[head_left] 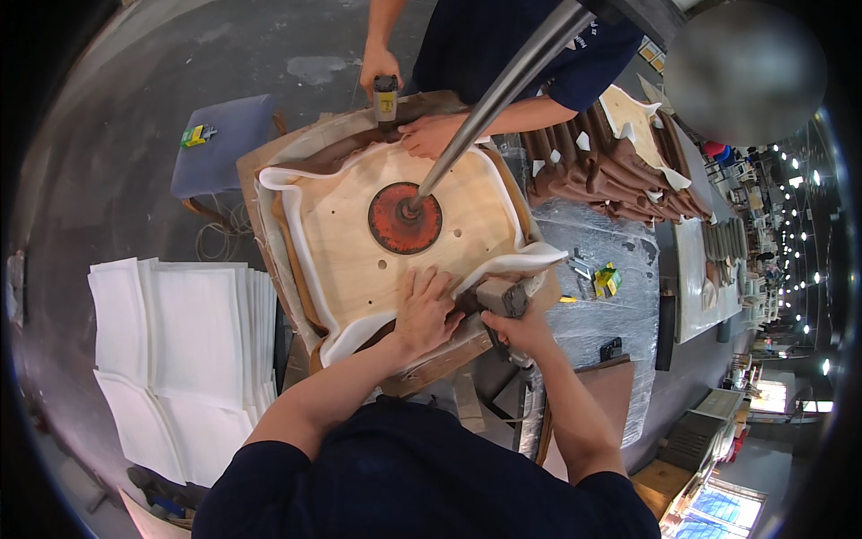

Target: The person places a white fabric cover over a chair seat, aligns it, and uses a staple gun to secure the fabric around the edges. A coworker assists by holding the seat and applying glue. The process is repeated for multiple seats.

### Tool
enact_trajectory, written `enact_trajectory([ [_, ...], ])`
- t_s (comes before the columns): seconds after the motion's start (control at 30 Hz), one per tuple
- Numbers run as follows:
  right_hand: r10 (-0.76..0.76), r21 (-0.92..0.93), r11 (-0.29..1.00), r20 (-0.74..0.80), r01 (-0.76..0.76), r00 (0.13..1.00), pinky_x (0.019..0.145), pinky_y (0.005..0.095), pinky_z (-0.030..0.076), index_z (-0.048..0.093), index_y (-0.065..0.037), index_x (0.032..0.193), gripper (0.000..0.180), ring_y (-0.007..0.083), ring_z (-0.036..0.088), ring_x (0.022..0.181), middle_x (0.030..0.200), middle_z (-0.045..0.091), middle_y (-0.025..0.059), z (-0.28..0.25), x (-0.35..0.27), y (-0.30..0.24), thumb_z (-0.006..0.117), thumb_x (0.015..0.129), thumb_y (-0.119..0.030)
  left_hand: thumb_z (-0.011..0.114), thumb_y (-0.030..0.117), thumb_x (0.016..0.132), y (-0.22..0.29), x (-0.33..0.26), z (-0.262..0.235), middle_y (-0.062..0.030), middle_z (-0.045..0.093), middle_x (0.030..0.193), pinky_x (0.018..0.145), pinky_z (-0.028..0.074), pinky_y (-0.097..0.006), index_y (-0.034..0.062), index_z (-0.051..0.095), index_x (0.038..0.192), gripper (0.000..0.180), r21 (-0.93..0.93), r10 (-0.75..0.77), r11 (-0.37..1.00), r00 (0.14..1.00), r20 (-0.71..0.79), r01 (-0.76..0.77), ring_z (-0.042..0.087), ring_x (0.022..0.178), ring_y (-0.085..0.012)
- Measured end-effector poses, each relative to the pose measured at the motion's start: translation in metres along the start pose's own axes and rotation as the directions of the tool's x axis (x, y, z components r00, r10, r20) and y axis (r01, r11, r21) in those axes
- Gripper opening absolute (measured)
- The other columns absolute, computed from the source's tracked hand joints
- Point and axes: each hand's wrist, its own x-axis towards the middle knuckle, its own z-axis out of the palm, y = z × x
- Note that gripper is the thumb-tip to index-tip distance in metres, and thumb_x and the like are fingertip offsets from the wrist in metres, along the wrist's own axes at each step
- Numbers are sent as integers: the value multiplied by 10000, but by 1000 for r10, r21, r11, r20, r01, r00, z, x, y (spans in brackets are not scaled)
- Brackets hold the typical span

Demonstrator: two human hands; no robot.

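A pale plywood seat panel (346, 260) lies before me, bordered by white foam (301, 260) and brown cover material. A round red press plate (386, 232) on a metal shaft (503, 94) bears on its middle. My left hand (426, 310) rests on the panel's near edge, fingers stretched out over the wood and thumb beside the folded cover. My right hand (528, 331) grips a staple gun (503, 299) at the near right edge, its nose hidden. Across from me, a co-worker's hand holds another staple gun (386, 99), while their other hand (433, 135) presses on the far edge.
White foam sheets (193, 332) are stacked at left, near a blue padded stool (220, 148) carrying a small yellow-green box. To the right, a plastic-wrapped table (602, 238) bears loose staples and another box (608, 280). Brown covered seats (584, 157) are piled behind it.
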Motion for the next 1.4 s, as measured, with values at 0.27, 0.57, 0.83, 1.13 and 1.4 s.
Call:
enact_trajectory([
  [0.27, -55, 84, 995, 141, 43, 989, 574, 268, 522, 596, -135, 1613, 750, 80, 609, 631, 899, 698, -4, 9, -20, 3, 892, 925, -118, 788, 251, 942, -1, 4, 0, -102, 579, 1538, 1347, 205, -606, 93, 868, 1034, 199, -35, -77, 996, 997, -19, 77, 397, 1591, -366],
  [0.57, -15, -16, 1000, 156, 17, 988, 594, 276, 534, 574, -114, 1622, 741, 82, 619, 637, 937, 747, 13, 2, -5, -5, 862, 938, -107, 772, 219, 953, -3, 6, 1, -82, 597, 1526, 1348, 206, -592, 61, 848, 976, 176, -114, -125, 986, 991, -36, 121, 409, 1585, -346],
  [0.83, 21, -55, 998, 150, -13, 989, 593, 290, 538, 618, -121, 1586, 703, 92, 627, 636, 933, 739, 21, 7, 1, -13, 872, 931, -140, 752, 185, 967, -2, 8, 4, -91, 599, 1515, 1345, 210, -595, 56, 828, 933, 153, -123, -145, 983, 987, -70, 136, 426, 1576, -351],
  [1.13, -102, -260, 959, 73, 118, 992, 580, 315, 558, 729, -47, 1401, 536, 115, 677, 634, 928, 751, 66, 16, 14, -10, 890, 922, -226, 720, 262, 992, -2, 8, -3, -95, 573, 1546, 1350, 190, -604, 54, 838, 1005, 240, -89, -91, 992, 996, -25, 88, 367, 1609, -370],
  [1.4, 4, -22, 1000, 117, -2, 993, 566, 291, 539, 720, -32, 1410, 517, 107, 668, 642, 917, 739, 46, 5, 11, -5, 874, 946, -201, 806, 399, 943, -10, -10, -15, -178, 510, 1615, 1326, 151, -720, 98, 837, 988, 306, 32, -72, 997, 996, -57, 73, 280, 1643, -490],
])
